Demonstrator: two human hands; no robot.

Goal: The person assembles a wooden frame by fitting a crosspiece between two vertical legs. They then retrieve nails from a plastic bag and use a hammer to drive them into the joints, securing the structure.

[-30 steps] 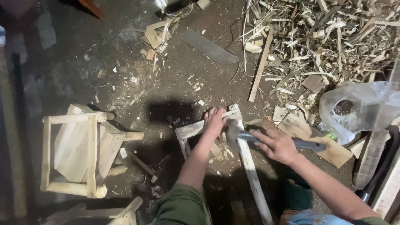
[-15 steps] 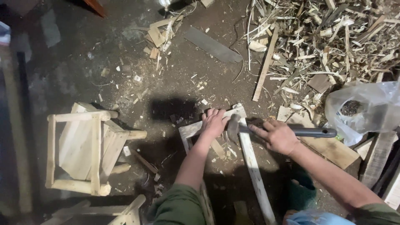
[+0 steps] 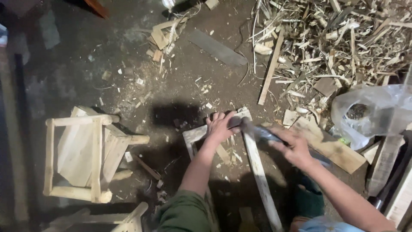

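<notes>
In the head view, my left hand (image 3: 220, 126) presses down on the top corner of a pale wooden frame (image 3: 256, 172) that lies on the dirt floor. My right hand (image 3: 294, 148) grips the handle of a hammer (image 3: 257, 131), whose blurred dark head is at the frame's corner joint next to my left fingers. The frame's long rail runs down toward me between my arms.
A small finished wooden stool (image 3: 83, 154) lies on its side at the left, with another stool part (image 3: 120, 217) at the bottom. A heap of wood shavings and offcuts (image 3: 339, 43) fills the upper right. A clear plastic bag (image 3: 373, 111) and planks (image 3: 328, 146) sit at the right.
The hammer in my right hand has swung from pointing out to the right down and left onto the frame's corner. My left hand has stayed on the corner.
</notes>
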